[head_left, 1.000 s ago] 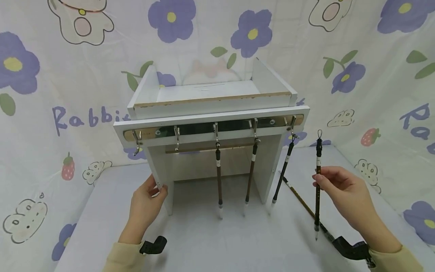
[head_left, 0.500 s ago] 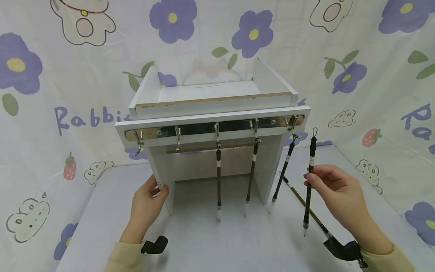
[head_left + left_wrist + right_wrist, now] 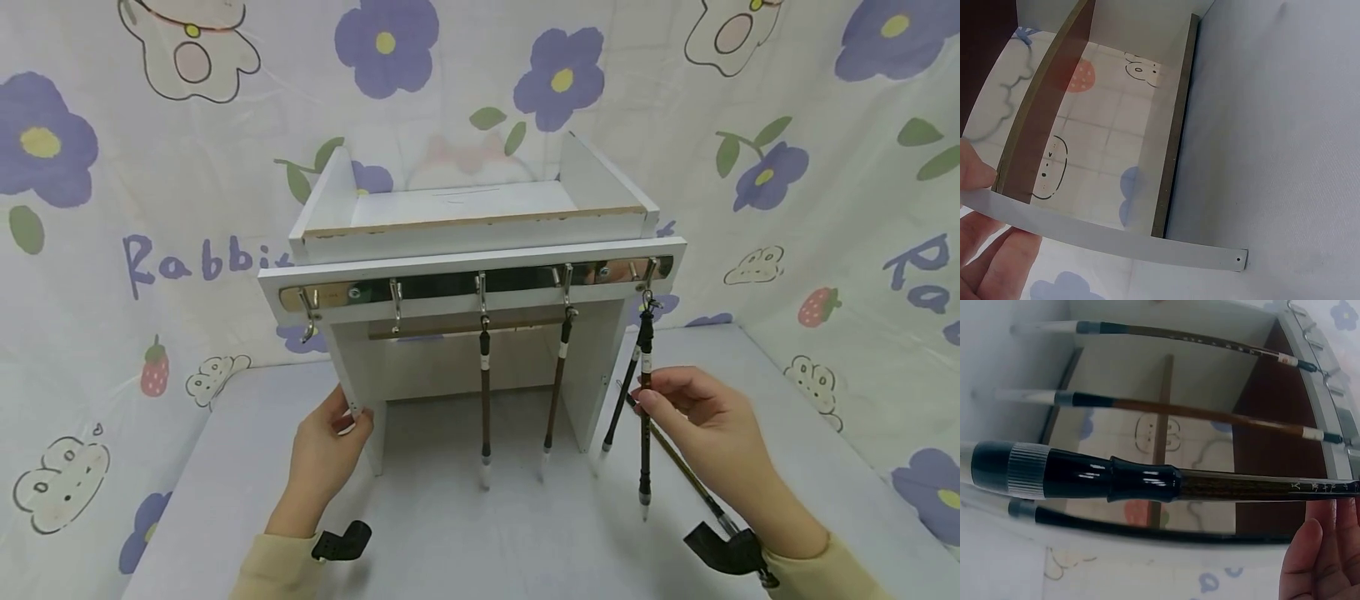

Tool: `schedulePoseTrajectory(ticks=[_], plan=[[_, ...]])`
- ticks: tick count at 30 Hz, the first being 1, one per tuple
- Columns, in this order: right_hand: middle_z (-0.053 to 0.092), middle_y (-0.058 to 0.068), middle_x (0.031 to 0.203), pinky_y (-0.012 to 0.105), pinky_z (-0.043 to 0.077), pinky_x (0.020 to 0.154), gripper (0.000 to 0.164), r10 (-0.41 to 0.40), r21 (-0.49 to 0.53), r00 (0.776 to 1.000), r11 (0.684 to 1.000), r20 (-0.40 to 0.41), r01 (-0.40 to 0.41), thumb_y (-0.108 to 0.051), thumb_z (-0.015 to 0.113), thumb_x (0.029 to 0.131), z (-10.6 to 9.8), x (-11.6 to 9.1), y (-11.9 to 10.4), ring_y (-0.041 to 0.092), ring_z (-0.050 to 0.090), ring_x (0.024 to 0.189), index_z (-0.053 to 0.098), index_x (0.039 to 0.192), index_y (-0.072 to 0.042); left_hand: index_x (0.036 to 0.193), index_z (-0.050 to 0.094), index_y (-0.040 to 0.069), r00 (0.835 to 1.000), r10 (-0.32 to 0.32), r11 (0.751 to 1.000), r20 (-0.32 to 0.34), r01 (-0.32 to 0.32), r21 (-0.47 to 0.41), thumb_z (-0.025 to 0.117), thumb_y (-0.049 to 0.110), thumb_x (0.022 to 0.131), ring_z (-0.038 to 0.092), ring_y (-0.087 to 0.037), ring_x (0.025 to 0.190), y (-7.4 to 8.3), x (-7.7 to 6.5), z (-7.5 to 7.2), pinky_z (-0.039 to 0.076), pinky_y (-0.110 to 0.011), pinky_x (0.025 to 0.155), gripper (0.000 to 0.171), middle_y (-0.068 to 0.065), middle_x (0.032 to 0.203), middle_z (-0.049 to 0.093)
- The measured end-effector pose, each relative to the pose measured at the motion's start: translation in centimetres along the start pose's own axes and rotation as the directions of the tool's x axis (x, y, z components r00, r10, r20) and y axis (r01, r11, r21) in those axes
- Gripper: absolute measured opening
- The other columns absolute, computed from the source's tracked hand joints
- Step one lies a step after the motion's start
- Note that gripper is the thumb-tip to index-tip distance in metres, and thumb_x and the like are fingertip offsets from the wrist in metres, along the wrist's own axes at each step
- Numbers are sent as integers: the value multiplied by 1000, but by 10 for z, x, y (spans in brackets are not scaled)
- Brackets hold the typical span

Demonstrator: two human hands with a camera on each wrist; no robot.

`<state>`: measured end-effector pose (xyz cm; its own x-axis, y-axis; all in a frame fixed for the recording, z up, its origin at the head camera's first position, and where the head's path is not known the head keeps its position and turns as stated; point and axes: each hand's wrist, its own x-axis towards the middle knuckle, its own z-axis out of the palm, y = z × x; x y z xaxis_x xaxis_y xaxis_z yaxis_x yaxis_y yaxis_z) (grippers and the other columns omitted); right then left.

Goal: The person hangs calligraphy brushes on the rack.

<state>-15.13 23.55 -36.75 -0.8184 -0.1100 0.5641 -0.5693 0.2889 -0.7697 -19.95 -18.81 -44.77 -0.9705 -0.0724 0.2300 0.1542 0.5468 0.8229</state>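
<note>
My right hand [image 3: 708,429] pinches a dark calligraphy brush [image 3: 646,442] by its handle, bristles down. The brush's top loop overlaps the rightmost hook [image 3: 649,271] in the head view, in front of another hanging brush [image 3: 618,408]. In the right wrist view the held brush [image 3: 1147,481] runs across the middle, close to the camera. Two brown-handled brushes hang from the middle hook [image 3: 481,292] and the one right of it. My left hand [image 3: 322,458] grips the left side panel [image 3: 352,375] of the white rack, thumb on one face and fingers on the other [image 3: 1004,259].
The white rack carries a metal hook rail [image 3: 435,285] along its front and an open-topped tray [image 3: 465,200] above. Its two left hooks hold nothing. Another brush [image 3: 686,475] lies on the white table [image 3: 450,550], partly behind my right hand. Patterned cloth [image 3: 225,150] hangs behind.
My right hand has moved left with the brush, bringing its loop from right of the rack to the rightmost hook. My left hand stays on the side panel.
</note>
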Motion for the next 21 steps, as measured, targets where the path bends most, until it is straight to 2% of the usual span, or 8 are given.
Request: schedulePoseTrajectory(ticks=[4,8,15,21], plan=[[67,12,86,20,53,72,19,-46,-32,999,998,14,46,11,64,87,9,2,-1,14,66,80,65,103,1,149,39,19,1000,1,1000,-1,-1,-3,59,25,96,59,-30,114,-1,0,0,54,-44,85,57,-5,138,54],[68,8,87,19,52,69,22,-53,-67,998,996,33,55,10,65,86,17,1,-1,11,65,80,66,103,-4,149,40,19,1000,1,1000,-3,-1,-3,59,26,96,60,-30,114,-1,0,1,54,-44,84,57,-5,138,54],[69,3,88,22,53,70,21,-33,-37,996,999,86,36,5,66,88,39,-1,-1,14,65,81,67,103,-9,149,40,19,1000,5,1000,-7,-5,2,59,25,96,60,-30,113,-1,0,1,54,-44,84,57,-5,138,54],[68,-2,88,25,50,63,20,-42,-15,991,999,128,44,2,67,88,57,1,-3,14,61,80,67,103,-11,148,40,19,1000,10,1000,-10,-10,2,59,25,96,60,-31,113,0,0,1,55,-44,83,56,-6,138,54]])
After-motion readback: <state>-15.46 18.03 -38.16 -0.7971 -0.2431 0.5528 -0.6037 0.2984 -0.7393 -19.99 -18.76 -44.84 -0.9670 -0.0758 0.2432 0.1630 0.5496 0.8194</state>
